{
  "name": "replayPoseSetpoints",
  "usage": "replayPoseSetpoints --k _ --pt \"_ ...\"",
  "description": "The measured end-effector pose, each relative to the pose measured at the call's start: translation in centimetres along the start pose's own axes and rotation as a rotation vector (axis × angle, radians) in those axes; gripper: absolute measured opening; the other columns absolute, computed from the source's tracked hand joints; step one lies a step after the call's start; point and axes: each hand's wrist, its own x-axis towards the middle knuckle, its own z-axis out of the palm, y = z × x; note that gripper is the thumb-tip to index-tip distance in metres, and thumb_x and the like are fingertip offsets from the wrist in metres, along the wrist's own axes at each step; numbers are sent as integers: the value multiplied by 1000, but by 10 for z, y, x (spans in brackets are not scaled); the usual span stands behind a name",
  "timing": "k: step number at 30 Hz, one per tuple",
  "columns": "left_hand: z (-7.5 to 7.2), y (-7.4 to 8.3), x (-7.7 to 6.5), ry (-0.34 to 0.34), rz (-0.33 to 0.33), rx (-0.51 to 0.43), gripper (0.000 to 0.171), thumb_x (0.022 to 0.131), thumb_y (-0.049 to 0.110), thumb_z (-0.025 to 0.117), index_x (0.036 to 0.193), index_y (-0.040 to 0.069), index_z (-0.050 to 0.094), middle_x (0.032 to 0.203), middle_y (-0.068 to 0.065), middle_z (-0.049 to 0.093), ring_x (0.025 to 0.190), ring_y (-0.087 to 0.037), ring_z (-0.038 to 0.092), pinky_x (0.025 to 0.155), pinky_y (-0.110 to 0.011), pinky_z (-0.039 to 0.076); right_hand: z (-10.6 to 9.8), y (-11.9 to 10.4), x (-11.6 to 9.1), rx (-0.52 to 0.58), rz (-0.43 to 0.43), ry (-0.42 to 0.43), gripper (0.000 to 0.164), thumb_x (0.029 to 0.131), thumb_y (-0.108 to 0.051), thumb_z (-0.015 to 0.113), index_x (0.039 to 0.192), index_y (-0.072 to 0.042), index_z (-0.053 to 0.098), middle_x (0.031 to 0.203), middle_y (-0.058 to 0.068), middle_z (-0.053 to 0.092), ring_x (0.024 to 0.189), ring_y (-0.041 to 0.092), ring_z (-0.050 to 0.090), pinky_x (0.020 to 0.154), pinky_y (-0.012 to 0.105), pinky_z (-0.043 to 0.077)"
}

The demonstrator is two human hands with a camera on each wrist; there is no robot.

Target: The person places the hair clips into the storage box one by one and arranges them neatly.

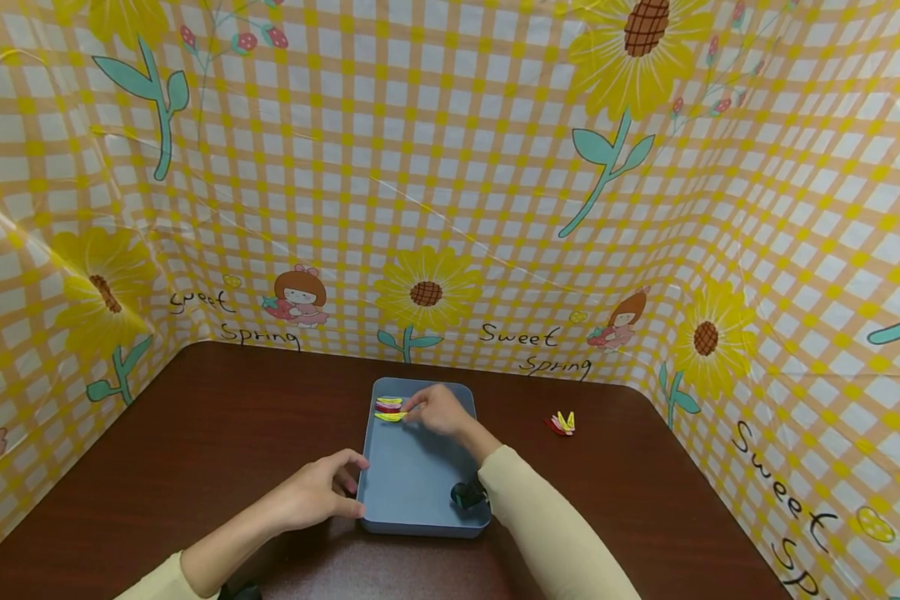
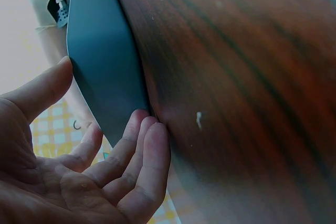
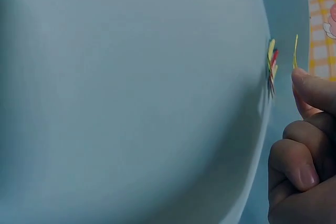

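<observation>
A blue-grey rectangular tray (image 1: 425,528) lies on the table. Over its far left part, my right hand (image 1: 438,410) pinches one end of a yellow snap hair clip (image 3: 295,51) between thumb and forefinger, the other fingers curled in. Close by in the tray is a small row of hair clips (image 1: 388,404), yellow, pink and red. At the tray's left side is my left hand (image 1: 318,492). Its loosely bent fingers (image 2: 156,142) rest along the outer wall, and its thumb reaches the rim in the left wrist view.
To the right of the tray, a small pile of red, pink and yellow hair clips (image 1: 562,423) lies on the dark wooden table (image 1: 270,417). A checked sunflower cloth (image 1: 495,208) stands as a wall behind and on both sides.
</observation>
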Motion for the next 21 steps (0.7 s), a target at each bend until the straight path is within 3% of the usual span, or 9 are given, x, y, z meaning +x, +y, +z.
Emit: replayPoseSetpoints --k 21 --pt "0 1 0 -1 -4 -6 56 80 16 84 128 6 57 99 -11 66 86 -20 62 69 -36 49 21 2 0 -34 -14 48 5 87 -13 78 90 -9 78 54 -6 42 47 10 37 46 24 27"
